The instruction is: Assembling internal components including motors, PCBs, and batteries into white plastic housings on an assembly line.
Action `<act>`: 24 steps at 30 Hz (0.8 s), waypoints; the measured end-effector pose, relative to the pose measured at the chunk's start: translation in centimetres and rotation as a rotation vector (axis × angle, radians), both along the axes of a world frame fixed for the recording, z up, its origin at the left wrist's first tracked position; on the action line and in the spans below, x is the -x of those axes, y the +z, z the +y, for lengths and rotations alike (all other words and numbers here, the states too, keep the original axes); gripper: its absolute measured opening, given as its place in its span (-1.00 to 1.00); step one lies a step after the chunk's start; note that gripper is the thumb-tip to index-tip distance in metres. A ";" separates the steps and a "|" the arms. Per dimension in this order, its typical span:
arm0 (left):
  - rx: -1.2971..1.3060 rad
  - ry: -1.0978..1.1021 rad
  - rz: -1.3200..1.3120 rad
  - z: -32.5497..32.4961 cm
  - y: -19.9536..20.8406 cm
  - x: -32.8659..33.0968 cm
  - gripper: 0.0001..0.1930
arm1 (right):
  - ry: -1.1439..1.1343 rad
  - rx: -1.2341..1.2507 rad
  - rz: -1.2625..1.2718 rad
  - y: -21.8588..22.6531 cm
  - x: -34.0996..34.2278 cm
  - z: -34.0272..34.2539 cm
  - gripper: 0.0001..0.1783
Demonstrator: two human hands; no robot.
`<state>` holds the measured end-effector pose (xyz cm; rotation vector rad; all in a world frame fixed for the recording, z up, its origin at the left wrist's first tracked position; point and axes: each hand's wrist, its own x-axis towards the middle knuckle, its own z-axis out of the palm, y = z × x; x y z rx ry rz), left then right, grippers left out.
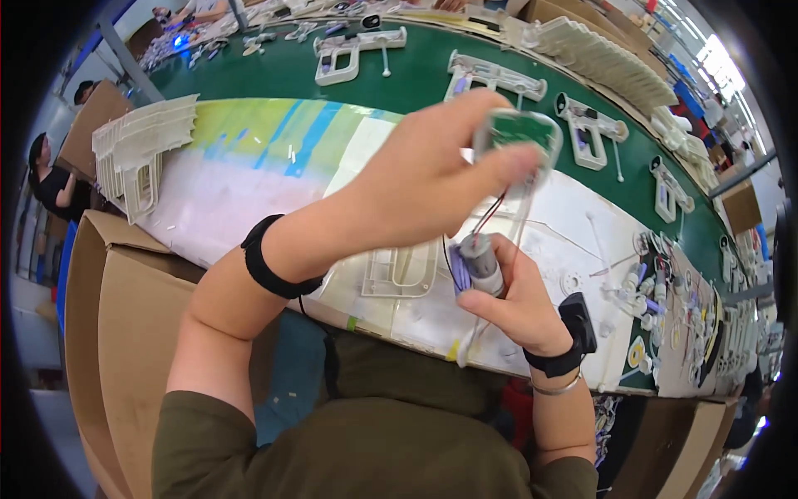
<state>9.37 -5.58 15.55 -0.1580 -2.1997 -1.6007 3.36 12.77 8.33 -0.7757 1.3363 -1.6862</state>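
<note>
Fingers of the left hand point(445, 162) grip a blurred white-rimmed plastic piece point(554, 143) above the near-upright grey cylinder point(480, 263) the right hand point(525, 301) grasps.

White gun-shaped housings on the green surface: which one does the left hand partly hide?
The second white housing from the left: its lower part runs behind the left hand, while the others on the green surface show clear of that hand.
</note>
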 end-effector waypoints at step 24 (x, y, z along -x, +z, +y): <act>0.815 0.526 -0.317 -7.6 -10.4 -3.1 -0.77 | 0.022 -0.029 1.639 -3.0 9.3 -9.4 -0.71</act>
